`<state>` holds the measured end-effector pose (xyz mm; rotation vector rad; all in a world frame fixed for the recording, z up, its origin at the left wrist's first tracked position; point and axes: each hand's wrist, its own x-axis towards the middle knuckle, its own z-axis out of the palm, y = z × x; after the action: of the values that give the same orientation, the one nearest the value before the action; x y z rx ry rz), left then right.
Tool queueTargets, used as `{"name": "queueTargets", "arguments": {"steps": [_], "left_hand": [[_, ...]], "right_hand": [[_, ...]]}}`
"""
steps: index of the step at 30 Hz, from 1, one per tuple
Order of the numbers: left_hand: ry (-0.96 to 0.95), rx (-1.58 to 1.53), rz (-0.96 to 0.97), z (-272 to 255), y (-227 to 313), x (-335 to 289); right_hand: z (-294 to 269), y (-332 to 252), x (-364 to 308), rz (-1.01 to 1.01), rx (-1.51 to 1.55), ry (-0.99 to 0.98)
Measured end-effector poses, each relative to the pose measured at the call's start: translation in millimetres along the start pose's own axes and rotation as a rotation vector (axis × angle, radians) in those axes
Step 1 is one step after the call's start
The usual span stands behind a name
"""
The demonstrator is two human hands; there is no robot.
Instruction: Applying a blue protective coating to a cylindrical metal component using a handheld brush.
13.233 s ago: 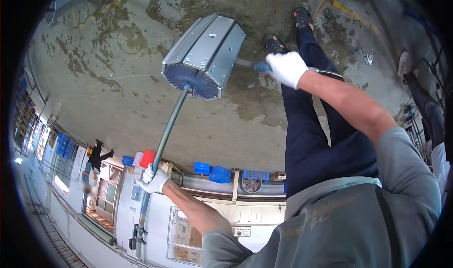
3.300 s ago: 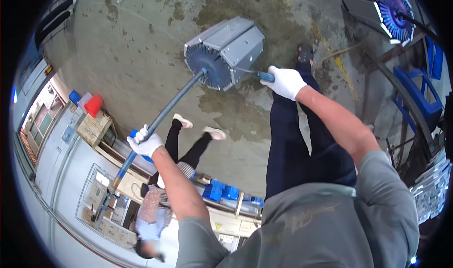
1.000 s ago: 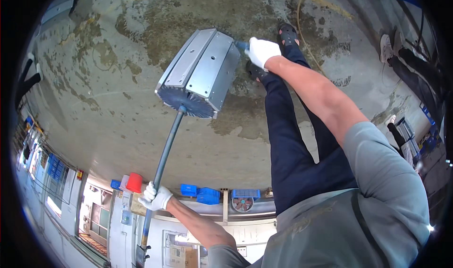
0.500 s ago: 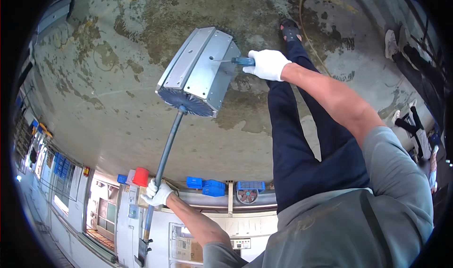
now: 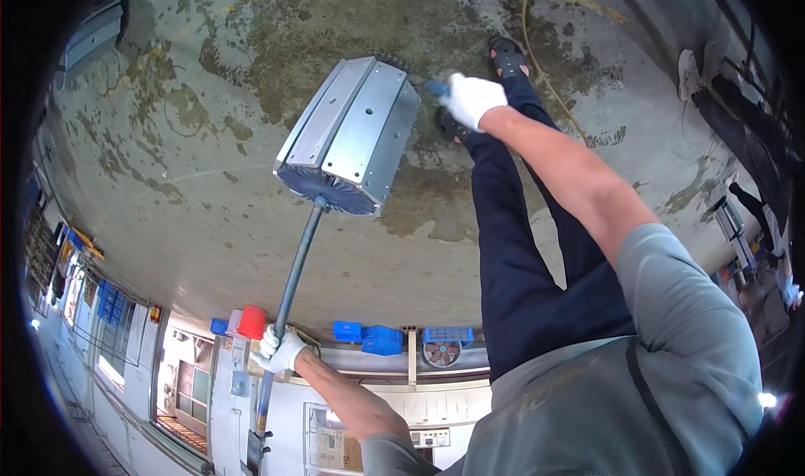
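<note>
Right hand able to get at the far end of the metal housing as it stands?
Probably yes: right hand is already beside the housing at that end, nothing between; left hand grips the pole.

Grey ribbed metal lamp housing [image 5: 352,132] sat on long grey pole [image 5: 289,296], tilted; blue-handled tool [image 5: 436,88] met its top edge.

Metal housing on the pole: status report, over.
Left hand grips the pole. Right hand at the metal housing, holding a blue-handled tool. Nothing blocking.

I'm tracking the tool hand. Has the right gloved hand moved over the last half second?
Yes. The right gloved hand slid up along the finned metal housing, from its middle toward its far end.
</note>
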<state>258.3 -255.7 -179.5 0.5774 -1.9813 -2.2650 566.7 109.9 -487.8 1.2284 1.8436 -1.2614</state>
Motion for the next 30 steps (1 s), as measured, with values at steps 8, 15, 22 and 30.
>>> {"name": "queueTargets", "arguments": {"steps": [8,15,22,30], "left_hand": [[-0.076,-0.003,-0.037,-0.6,-1.6,11.4],[-0.078,0.011,-0.035,1.5,-0.4,7.8],[-0.063,-0.013,-0.005,1.6,0.9,5.7],[-0.041,-0.068,-0.053,-7.4,-1.4,6.2]], "right_hand": [[1.8,12.0,21.5,-0.054,0.016,-0.071],[3.9,6.3,27.5,-0.106,-0.064,-0.026],[0.4,-23.9,31.5,-0.128,-0.033,-0.009],[-11.1,-60.8,-49.5,-0.367,-0.025,-0.063]]}}
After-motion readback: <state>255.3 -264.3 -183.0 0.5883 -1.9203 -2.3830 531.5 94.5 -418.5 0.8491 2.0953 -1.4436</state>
